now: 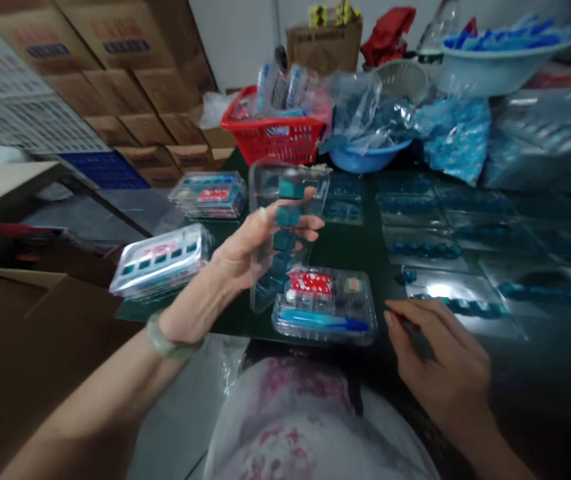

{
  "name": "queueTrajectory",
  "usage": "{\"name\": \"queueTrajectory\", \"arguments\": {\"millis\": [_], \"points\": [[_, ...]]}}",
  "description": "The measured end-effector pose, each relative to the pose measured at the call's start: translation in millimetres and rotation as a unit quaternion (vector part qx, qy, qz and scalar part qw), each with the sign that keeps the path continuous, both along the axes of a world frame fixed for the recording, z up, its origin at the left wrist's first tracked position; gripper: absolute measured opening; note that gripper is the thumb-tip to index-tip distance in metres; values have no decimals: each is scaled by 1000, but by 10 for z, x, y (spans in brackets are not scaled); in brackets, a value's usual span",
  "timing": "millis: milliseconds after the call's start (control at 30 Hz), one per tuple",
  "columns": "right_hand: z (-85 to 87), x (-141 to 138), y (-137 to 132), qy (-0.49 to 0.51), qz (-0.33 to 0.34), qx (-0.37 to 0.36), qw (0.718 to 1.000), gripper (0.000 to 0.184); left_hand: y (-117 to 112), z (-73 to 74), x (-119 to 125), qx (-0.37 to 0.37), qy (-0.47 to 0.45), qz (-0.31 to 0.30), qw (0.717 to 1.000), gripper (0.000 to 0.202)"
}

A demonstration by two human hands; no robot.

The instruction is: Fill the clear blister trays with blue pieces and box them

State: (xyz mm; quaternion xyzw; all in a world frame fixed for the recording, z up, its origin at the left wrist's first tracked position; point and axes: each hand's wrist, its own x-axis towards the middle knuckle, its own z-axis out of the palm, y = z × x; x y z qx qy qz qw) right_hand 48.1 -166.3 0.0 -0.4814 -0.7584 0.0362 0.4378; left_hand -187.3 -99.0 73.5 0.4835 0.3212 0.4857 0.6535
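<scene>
My left hand [245,247], with a pale green bangle [168,340] at the wrist, grips a clear plastic lid [260,183] tilted upright. A column of teal blocks [285,215] shows in the lid, by my fingers. Just below sits a clear compartment tray [325,333] holding a blue pen [322,320], a red piece with white dots [310,283] and a small pale item [353,285]. My right hand [440,353] hovers right of this tray, thumb and forefinger tips drawn together, nothing visible between them.
Filled clear boxes [160,260] are stacked at left, with another stack [210,193] behind. Flat clear lids with teal pieces [422,250] cover the table's right side. A red basket [285,140], a blue basin [370,157] and plastic bags line the back. Cartons [110,87] stand far left.
</scene>
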Motion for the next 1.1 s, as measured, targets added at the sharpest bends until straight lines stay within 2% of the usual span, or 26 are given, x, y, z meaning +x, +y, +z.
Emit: {"name": "queueTrajectory", "arguments": {"millis": [67,100,167,233,367,467,600,767,900,1100], "points": [[-52,22,-40,14,-17,-27,999,19,-12,62,123,58,119,-23,991,61],[-78,26,-59,22,-23,-36,999,19,-30,79,193,97,188,-34,977,60],[-137,30,-96,44,-32,-51,997,20,-78,63,334,175,320,-47,930,68],[-204,33,-127,66,-32,-63,995,20,-116,-29,449,228,424,-50,875,78],[-337,38,-158,96,-26,-84,991,21,-114,-299,534,263,565,-78,778,91],[-418,33,-149,113,-8,-109,988,20,-86,-421,518,274,610,-111,735,93],[-532,21,-117,129,21,-138,982,21,-73,-508,511,279,606,-150,730,95],[-678,3,-83,139,16,-135,981,23,-61,-583,534,280,606,-177,723,98],[-729,-10,-70,143,9,-110,984,28,-27,-534,524,274,606,-183,723,90],[-774,8,-95,99,36,-84,991,35,5,-480,505,279,609,-176,721,89]]}}
